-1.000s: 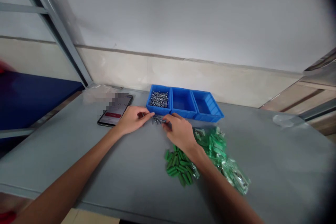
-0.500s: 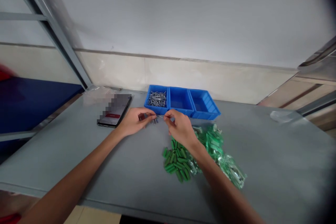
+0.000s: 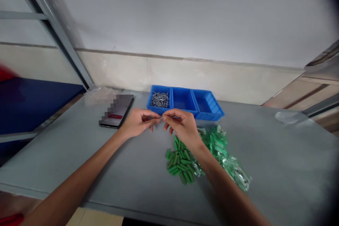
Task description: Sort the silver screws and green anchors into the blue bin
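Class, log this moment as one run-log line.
left hand: pinches screw | right hand: pinches same screw | nearby: blue bins, green plugs, phone

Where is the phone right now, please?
In the head view, the phone lies on the grey table, just left of the left hand and the blue bins.

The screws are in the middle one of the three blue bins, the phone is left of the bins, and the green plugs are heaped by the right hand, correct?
Not quite: the head view shows the screws in the left bin; the middle bin holds none. The phone does lie left of the bins, and the green plugs are heaped by the right hand.
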Action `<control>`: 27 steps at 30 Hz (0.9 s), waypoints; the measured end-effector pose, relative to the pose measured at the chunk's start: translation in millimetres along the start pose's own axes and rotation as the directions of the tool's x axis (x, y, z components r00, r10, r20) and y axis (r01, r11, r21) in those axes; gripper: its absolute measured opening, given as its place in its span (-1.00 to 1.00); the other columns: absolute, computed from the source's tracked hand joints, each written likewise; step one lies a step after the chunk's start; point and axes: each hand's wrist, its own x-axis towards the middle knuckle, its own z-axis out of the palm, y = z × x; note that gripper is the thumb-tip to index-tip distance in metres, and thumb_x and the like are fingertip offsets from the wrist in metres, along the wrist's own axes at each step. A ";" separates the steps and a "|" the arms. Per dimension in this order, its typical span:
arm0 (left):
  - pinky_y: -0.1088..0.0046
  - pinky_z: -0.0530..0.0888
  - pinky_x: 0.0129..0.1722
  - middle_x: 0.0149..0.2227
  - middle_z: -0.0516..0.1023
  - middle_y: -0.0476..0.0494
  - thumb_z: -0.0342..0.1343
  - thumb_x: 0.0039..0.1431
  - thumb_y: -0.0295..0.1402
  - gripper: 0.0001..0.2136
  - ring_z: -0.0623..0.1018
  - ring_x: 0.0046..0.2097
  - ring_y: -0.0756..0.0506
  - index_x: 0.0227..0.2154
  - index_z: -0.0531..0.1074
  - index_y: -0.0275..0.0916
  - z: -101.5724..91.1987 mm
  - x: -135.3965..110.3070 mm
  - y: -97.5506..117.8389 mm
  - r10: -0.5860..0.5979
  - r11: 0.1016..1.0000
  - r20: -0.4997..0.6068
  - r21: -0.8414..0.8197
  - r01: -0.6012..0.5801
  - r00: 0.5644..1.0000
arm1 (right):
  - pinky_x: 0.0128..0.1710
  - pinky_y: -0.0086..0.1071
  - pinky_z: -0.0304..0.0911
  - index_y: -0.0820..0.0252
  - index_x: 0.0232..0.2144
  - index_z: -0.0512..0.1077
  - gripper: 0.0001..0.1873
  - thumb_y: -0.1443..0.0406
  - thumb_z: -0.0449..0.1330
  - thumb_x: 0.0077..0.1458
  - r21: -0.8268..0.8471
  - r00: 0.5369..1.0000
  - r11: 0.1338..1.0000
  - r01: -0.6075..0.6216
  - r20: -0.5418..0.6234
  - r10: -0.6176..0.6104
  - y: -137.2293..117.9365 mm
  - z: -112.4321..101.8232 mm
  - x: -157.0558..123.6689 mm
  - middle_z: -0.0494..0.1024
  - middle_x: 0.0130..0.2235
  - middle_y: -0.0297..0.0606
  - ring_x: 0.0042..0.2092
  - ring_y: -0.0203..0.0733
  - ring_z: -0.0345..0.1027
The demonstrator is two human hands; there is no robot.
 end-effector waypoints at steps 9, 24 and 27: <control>0.59 0.32 -0.61 -0.52 0.54 -0.07 0.16 0.08 -0.39 -0.88 0.45 -0.57 0.05 -0.37 0.54 -0.32 -2.1 0.4 -1.2 0.017 1.000 -0.041 -0.007 -0.017 0.999 | -0.64 -0.49 0.29 0.21 -0.34 0.46 -0.88 0.32 0.21 -0.01 0.022 0.998 0.998 0.058 0.003 -0.058 1.7 2.1 -1.5 0.51 -0.41 -0.30 -0.48 -0.29 0.46; 0.60 0.29 -0.66 -0.61 0.50 -0.03 0.17 0.06 -0.42 -0.85 0.45 -0.58 0.04 -0.30 0.55 -0.33 -1.9 -0.1 6.2 -0.007 0.999 -0.155 -0.047 0.000 0.988 | -0.50 -0.46 0.35 0.14 -0.37 0.46 -0.87 0.40 0.12 0.03 -0.342 0.984 0.923 0.176 0.034 -0.175 6.2 7.2 -7.9 0.55 -0.39 -0.34 -0.47 -0.31 0.48; 0.60 0.30 -0.66 -0.59 0.51 -0.05 0.17 0.06 -0.43 -0.86 0.47 -0.57 0.03 -0.31 0.55 -0.34 -2.1 -0.2 5.8 -0.005 0.998 -0.149 -0.056 -0.003 0.989 | -0.50 -0.47 0.35 0.13 -0.37 0.46 -0.85 0.42 0.12 0.02 -0.354 0.983 0.918 0.181 0.040 -0.179 8.1 7.7 -8.0 0.56 -0.38 -0.35 -0.47 -0.31 0.47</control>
